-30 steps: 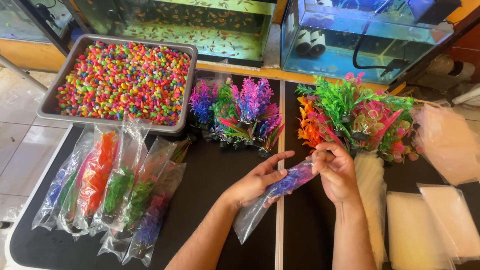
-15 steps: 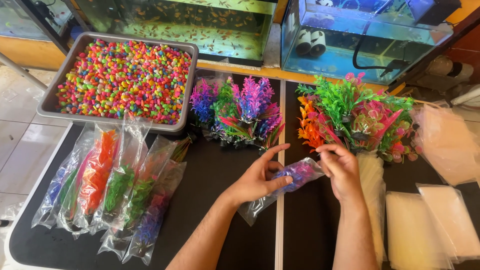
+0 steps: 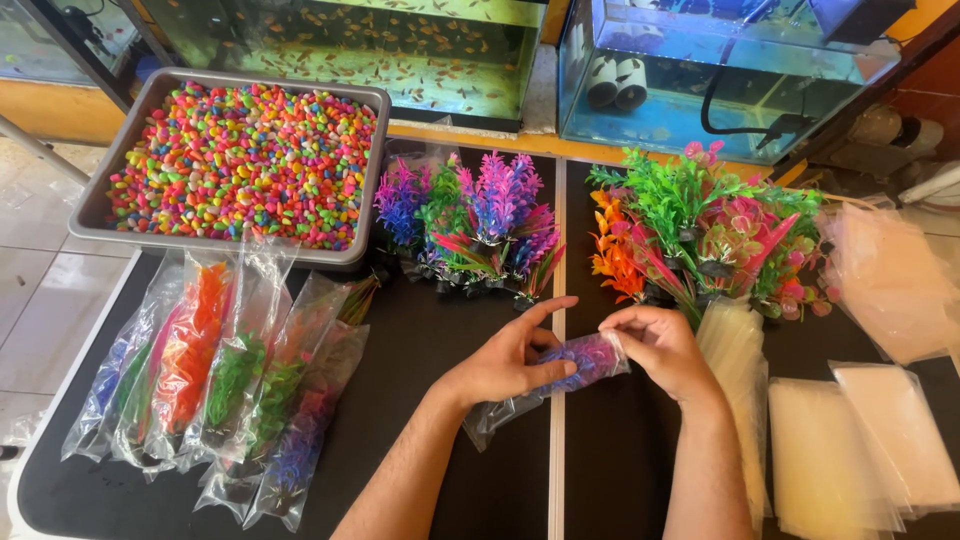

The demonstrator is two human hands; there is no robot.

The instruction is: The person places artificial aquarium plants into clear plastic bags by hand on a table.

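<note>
Left hand: the left hand (image 3: 505, 362) lay over the middle of a clear bag (image 3: 545, 385), thumb and fingers closed on it, with the forefinger stretched out toward the other hand.
Right hand: the right hand (image 3: 660, 347) pinched the bag's upper end between thumb and fingertips; the two hands were close together, joined by the bag.
Clear bag: it held a purple plastic plant (image 3: 580, 358) and slanted across the seam of the black table (image 3: 430, 330), its lower end resting on the tabletop near the left wrist.
Filled bags: a row of packed bags (image 3: 220, 385) lay well to the left of the hands, each with a plant in blue, orange, green or purple.
Loose plants: a purple and blue bunch (image 3: 480, 215) stood just beyond the hands; a green, orange and pink bunch (image 3: 700, 225) stood to its right.
Empty bags: stacks of flat clear bags (image 3: 860, 450) lay to the right of the right forearm.
Tray: a grey tray (image 3: 95, 205) full of coloured pebbles (image 3: 245, 160) sat at the table's far left.
Fish tanks: glass tanks (image 3: 440, 50) ran along the far edge.
</note>
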